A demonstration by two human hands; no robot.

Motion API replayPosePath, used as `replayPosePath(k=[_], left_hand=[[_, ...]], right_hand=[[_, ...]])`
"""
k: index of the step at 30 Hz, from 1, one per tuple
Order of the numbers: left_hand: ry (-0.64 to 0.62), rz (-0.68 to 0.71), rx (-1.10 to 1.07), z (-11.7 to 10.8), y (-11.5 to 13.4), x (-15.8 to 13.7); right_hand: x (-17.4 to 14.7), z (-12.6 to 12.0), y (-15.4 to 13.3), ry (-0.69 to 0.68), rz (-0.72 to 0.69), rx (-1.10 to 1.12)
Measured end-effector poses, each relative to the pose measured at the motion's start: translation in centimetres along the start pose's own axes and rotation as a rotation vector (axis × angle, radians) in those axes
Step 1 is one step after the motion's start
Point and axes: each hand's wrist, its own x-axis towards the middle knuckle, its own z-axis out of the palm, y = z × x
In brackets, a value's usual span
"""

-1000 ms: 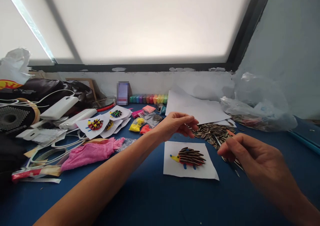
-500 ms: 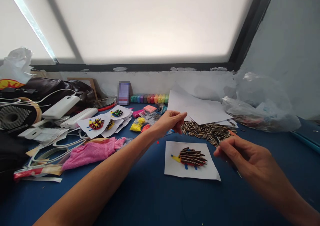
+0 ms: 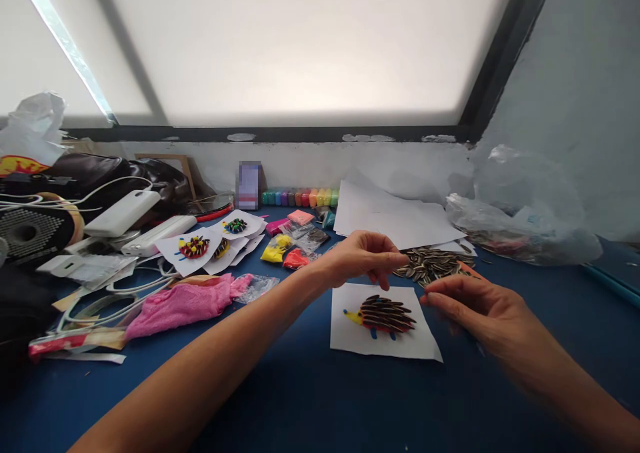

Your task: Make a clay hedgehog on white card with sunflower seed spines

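My left hand (image 3: 367, 259) hovers over the top edge of a white paper card (image 3: 345, 343), thumb and fingers pinched together. Whatever it may hold is too small to make out. On the card is a hedgehog figure (image 3: 386, 314) with a yellow snout, blue feet, a red underside and a back covered in striped sunflower seeds. My right hand (image 3: 467, 303) is just right of the card, its fingertips also pinched. A faint thin shape shows below its fingers, too blurred to name. Behind both hands lies a pile of sunflower seeds (image 3: 433, 265).
White sheets (image 3: 395, 219) lie behind the seeds, with a clear plastic bag (image 3: 525, 233) at right. Small clay packets (image 3: 275, 247) and finished seed figures on paper (image 3: 173, 256) stand left of centre. A pink cloth (image 3: 185, 306), cables and white power banks (image 3: 123, 213) crowd the left.
My left hand has moved right and slightly down, closer to my right hand. My right hand has shifted slightly left; the thin dark item seen at its fingertips no longer shows clearly.
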Motion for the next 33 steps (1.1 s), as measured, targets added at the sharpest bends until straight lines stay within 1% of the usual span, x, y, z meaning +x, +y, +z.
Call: replayPosePath(k=[3,6,11,15,20,23,26,33], left_hand=[[-0.046,-0.013,-0.019,0.5,0.1,-0.1],[-0.079,-0.039,-0.010,1.0,0.3,-0.3],[-0.151,-0.011,-0.022,1.3,-0.1,-0.4],[-0.179,-0.004,-0.038,1.2,-0.1,-0.4],[-0.154,-0.021,-0.022,1.5,0.4,-0.7],[-0.166,0.007,-0.019,1.5,0.3,-0.7],[-0.190,0.005,-0.006,1.4,-0.1,-0.5],[-0.169,-0.016,0.033,1.6,-0.2,-0.5]], right_hand=[[0.0,0.1,-0.6,0.017,0.068,0.076],[-0.2,0.3,-1.0,0.040,0.098,0.129],[-0.3,0.4,-0.9,0.040,0.110,0.166],[-0.3,0.4,-0.8,0.030,0.111,0.207],[-0.3,0.4,-0.7,0.030,0.085,0.168],[-0.3,0.4,-0.7,0.076,0.038,0.097],[-0.2,0.2,-0.6,0.112,0.007,0.058],[-0.3,0.3,-0.4,0.046,0.045,0.095]])
